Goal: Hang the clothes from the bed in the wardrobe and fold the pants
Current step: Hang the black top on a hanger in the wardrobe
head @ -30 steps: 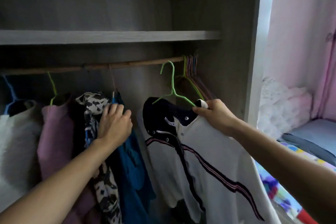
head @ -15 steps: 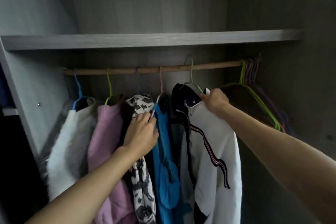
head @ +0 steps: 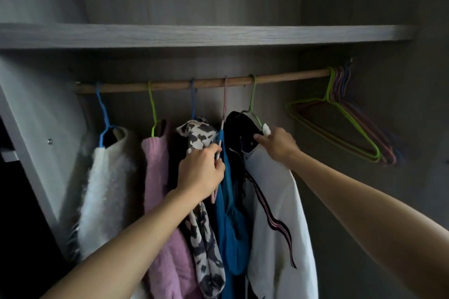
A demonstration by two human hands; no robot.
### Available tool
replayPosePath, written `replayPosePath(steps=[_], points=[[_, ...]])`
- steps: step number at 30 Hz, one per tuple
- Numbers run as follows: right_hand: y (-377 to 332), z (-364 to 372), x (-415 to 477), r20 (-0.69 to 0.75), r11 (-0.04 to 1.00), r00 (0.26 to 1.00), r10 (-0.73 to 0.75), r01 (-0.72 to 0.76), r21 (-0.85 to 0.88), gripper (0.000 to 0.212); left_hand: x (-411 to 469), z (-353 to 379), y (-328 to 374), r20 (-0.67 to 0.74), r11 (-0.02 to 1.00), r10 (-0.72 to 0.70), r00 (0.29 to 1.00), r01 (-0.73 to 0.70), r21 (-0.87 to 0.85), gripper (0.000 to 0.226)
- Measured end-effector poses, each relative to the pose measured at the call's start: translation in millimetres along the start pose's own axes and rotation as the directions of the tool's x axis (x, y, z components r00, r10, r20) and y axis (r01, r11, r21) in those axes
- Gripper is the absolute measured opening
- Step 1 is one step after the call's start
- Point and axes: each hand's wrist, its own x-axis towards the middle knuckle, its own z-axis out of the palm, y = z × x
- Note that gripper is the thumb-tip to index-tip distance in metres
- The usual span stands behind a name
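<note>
A white jacket with a dark collar and striped trim hangs on a green hanger hooked over the wooden rail. My right hand grips the jacket's shoulder at the collar. My left hand holds the pink hanger and the blue garment just left of the jacket. Further left hang a black-and-white patterned piece, a pink sweater and a white fluffy top.
A bunch of several bare coloured hangers hangs at the rail's right end, with free rail between them and the jacket. A grey shelf runs above the rail. The wardrobe's left side panel stands close to the fluffy top.
The green hanger's hook has come to rest on the rail next to the blue garment. My left hand has closed round the pink hanger. The view has swung left, off the bed.
</note>
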Motion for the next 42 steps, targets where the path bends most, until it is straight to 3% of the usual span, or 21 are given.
replayPosePath(steps=[3,7,14,19,23,31,35,42], points=[[9,-2,-16,-0.041,0.999,0.998,-0.043,0.043,0.017,0.049,-3,0,-4,-0.050,0.998,0.056,0.997,-0.057,-0.022,0.023],[34,-23,-45,-0.181,0.995,0.979,-0.096,0.096,-0.011,0.039,-5,6,12,-0.142,0.971,0.239,0.961,-0.239,0.012,0.021],[124,-108,-117,-0.215,0.850,0.965,-0.150,0.015,-0.526,0.023,-36,44,115,-0.107,0.843,0.524,0.845,-0.533,-0.075,0.015],[228,-186,-210,-0.227,0.752,0.974,-0.006,-0.146,-0.643,0.026,-82,97,223,0.002,0.738,0.662,0.749,-0.652,-0.173,0.012],[311,-261,-307,-0.307,0.677,0.938,0.159,-0.331,-0.657,0.029,-141,137,328,0.100,0.668,0.737,0.668,-0.700,-0.252,0.010],[435,-382,-497,-0.445,0.474,0.804,0.396,-0.593,-0.651,0.031,-278,203,507,0.317,0.558,0.830,0.459,-0.702,-0.443,0.012],[478,-419,-558,-0.501,0.389,0.717,0.484,-0.689,-0.611,0.031,-323,230,577,0.337,0.472,0.878,0.341,-0.735,-0.486,0.017],[568,-458,-603,-0.514,0.305,0.586,0.626,-0.791,-0.531,0.032,-353,305,681,0.349,0.385,0.914,0.209,-0.719,-0.578,0.022]])
